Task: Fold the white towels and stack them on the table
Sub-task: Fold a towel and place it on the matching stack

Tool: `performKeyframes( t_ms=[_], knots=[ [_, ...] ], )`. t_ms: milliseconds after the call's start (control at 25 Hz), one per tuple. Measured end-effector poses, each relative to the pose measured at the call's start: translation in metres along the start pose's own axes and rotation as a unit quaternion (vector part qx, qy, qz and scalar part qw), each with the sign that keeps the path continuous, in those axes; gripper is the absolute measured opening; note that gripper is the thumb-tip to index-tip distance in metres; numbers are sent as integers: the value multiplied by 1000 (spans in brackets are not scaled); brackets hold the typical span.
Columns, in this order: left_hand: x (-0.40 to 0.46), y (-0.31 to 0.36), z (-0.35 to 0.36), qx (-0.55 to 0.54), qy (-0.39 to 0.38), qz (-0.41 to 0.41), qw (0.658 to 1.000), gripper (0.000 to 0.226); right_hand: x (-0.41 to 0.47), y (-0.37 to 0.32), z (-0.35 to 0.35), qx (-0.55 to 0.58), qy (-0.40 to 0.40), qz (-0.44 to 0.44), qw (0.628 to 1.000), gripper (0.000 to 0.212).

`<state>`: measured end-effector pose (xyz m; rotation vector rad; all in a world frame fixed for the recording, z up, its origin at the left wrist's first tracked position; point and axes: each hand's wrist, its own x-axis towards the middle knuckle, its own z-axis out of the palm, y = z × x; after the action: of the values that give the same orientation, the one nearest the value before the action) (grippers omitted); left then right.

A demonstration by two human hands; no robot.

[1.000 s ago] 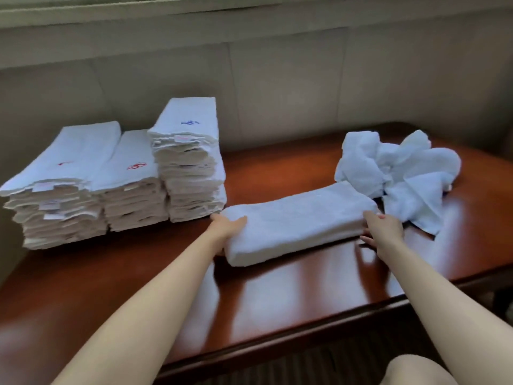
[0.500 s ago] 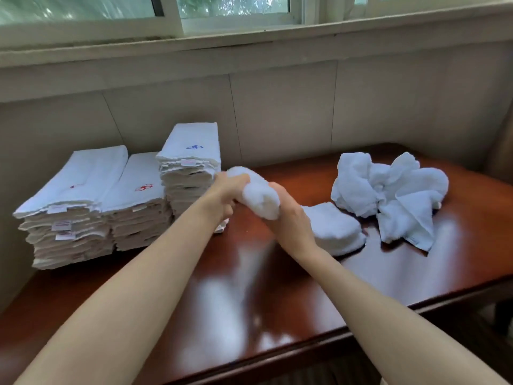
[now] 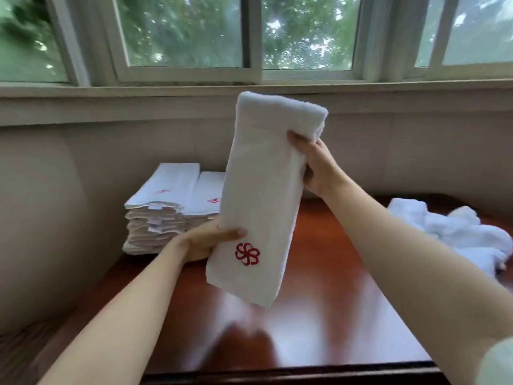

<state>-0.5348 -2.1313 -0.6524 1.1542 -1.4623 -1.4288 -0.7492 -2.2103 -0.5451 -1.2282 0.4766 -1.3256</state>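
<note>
A folded white towel (image 3: 263, 195) with a red flower emblem hangs almost upright in the air above the table (image 3: 319, 315). My left hand (image 3: 205, 241) grips its lower left edge, thumb on the front. My right hand (image 3: 313, 165) grips its upper right edge near the fold. Behind it, at the back left of the table, stand stacks of folded white towels (image 3: 163, 215) with red marks; the held towel hides part of them. A heap of unfolded white towels (image 3: 458, 232) lies at the right.
The reddish wooden table has its front edge (image 3: 291, 370) close to me. A beige wall panel and a window sill run behind it, with windows above. A padded beige surface rises at the left.
The towel was folded in half on the table, then lifted. Both hands now hold it up in front of the stacks. The camera has tilted upward toward the window.
</note>
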Motion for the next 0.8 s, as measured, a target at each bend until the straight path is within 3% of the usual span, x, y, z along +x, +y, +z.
performKeyframes(
  t_ms=[160,280,400,480,640,720,800],
  knots=[
    [-31,-19,-28,-17,-22,-37,999,72,22,10,43,-46,-38,22,998,30],
    [-46,-30,-56,-6,10,-68,998,65,44,34,71,-72,-38,50,995,27],
    [-50,-32,-90,-30,66,-55,996,67,81,58,93,-84,-28,69,994,25],
    [-45,-20,-110,-57,114,-31,991,57,118,67,107,-90,-20,64,994,24],
    [6,19,-156,-88,212,12,973,32,215,73,132,-117,16,16,993,53],
    [47,31,-181,-75,261,4,963,27,267,83,133,-231,37,-28,972,77],
    [88,30,-200,-33,287,-45,956,17,299,101,127,-434,89,-62,894,86]
  ],
)
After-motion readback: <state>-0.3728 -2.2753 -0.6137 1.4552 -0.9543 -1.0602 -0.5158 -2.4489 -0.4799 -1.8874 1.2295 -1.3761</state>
